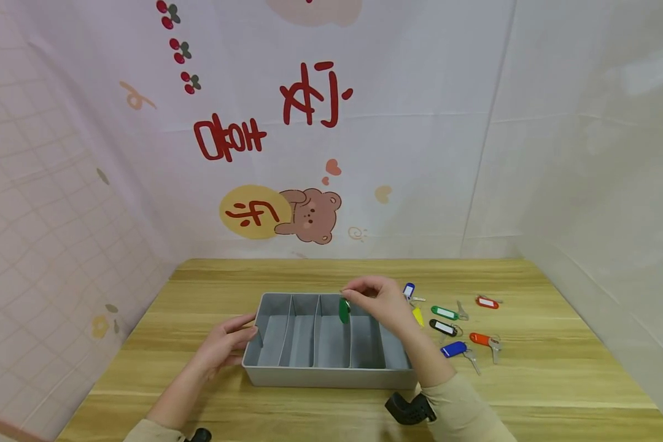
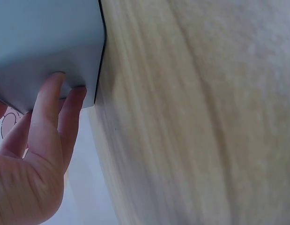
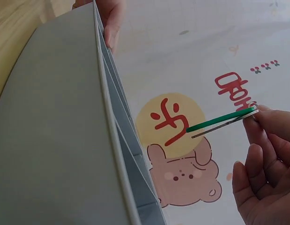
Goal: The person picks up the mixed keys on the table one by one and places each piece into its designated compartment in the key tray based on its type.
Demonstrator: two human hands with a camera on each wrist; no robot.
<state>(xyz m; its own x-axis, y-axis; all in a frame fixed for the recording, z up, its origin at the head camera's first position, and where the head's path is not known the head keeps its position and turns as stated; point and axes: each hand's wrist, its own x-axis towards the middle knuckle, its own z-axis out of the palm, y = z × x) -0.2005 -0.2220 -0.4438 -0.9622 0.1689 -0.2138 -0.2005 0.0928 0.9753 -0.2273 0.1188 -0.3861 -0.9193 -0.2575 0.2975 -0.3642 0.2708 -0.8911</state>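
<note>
Taking the grey divided tray (image 1: 331, 368) as landmark: its compartments are open from above, walled off from one another by upright partitions. The right hand (image 1: 377, 299) hangs over the tray's middle-right compartments with a green key tag (image 1: 344, 310) dangling from its fingers, so that part of the opening is occupied. The left hand (image 1: 224, 345) rests against the tray's left wall, blocking approach from that side. Right of the tray, a scatter of coloured key tags (image 1: 454, 328) covers the wooden table (image 1: 558, 380). Bare table lies in front of the tray, behind it up to the backdrop, and far left.
</note>
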